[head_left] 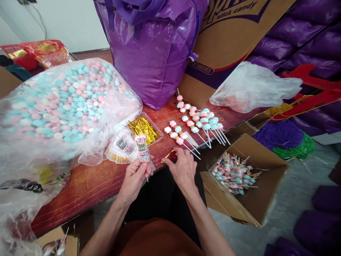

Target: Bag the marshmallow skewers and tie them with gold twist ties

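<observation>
My left hand (137, 172) is closed round the lower end of a wrapped candy skewer (142, 147), holding it upright. Its pink, white and blue sweets show through a printed clear wrapper. To its right, my right hand (182, 165) pinches a gold twist tie (169, 154) just above the table's front edge. A shallow clear tray (160, 136) of gold twist ties (144, 129) sits behind my left hand. Beside that hand lies a fanned stack of printed clear wrappers (122, 147). Unwrapped candy skewers (205, 121) on white sticks lie beyond my right hand.
A big clear bag of pastel candies (69, 103) covers the table's left side. Behind stands a purple bag (149, 53) beside a large printed carton (226, 39). At lower right an open cardboard box (266, 192) holds wrapped skewers. A white plastic bag (253, 87) sits at right.
</observation>
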